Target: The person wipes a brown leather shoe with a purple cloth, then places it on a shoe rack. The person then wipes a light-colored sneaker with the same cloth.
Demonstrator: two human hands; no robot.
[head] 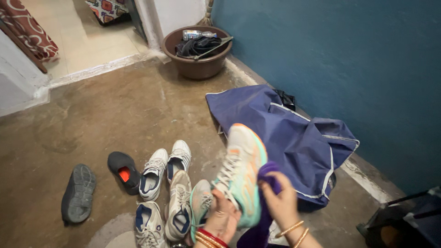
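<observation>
While your left hand (223,219) grips the mint-and-orange sneaker (241,172) from below, fingers closed around its heel end, your right hand (281,202) is closed on a purple cloth (268,177) pressed against the shoe's side. The sneaker is raised off the floor, toe pointing up and away from you, laces facing left, above the cluster of footwear near your knees.

To wipe well, judged from this grip: keep the heel hold firm so the shoe does not twist under the cloth, and turn the shoe with your left wrist rather than reaching round with the right. Work the cloth along the sole edge in one direction, folding to a fresh patch as it soils.

Beneath the lifted shoe lies its mint mate (200,204), touching a beige sneaker (179,206). Left of these stand two white-and-navy sneakers (153,173), a third (148,225) nearer you, then a black shoe with an orange insole (123,172) and a dark shoe turned sole-up (78,193). A navy bag (294,133) lies by the blue wall (349,59); a brown tub (197,62) sits in the corner.
</observation>
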